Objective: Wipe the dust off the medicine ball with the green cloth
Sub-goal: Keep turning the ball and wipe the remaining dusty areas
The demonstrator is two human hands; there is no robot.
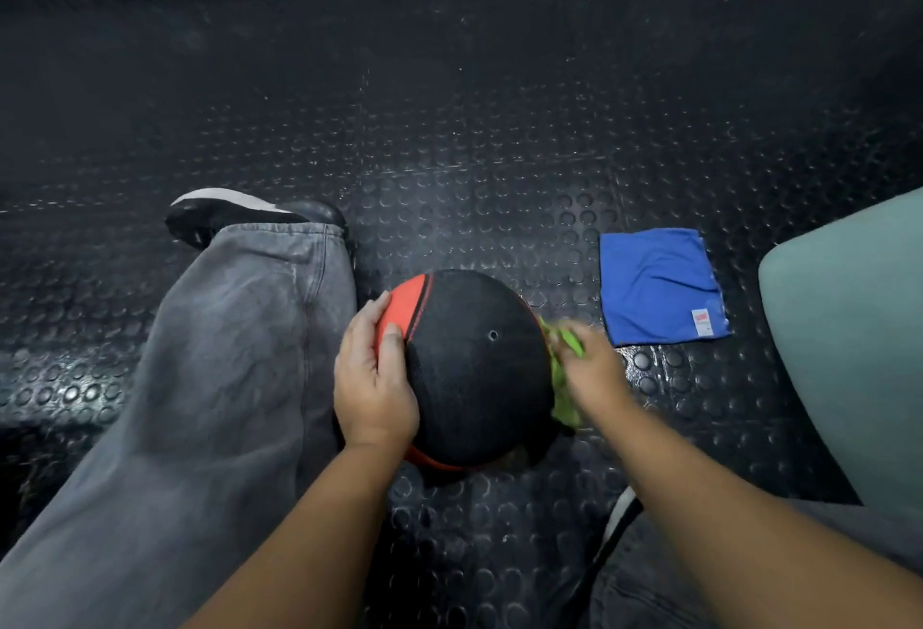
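Both hands on medicine ball (474,368), right hand (592,368) pressing green cloth (564,378).

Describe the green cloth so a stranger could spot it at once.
Find the black and orange medicine ball on the studded black floor. The green cloth is bunched against its right side under the right hand. Unlike the blue cloth lying flat nearby, it is bright lime and crumpled.

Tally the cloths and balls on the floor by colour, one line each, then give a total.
Green cloth: 1, pressed on the ball's right side by the right hand
Blue cloth: 1, flat on the floor
Black and red medicine ball: 1, steadied by the left hand
Total: 3
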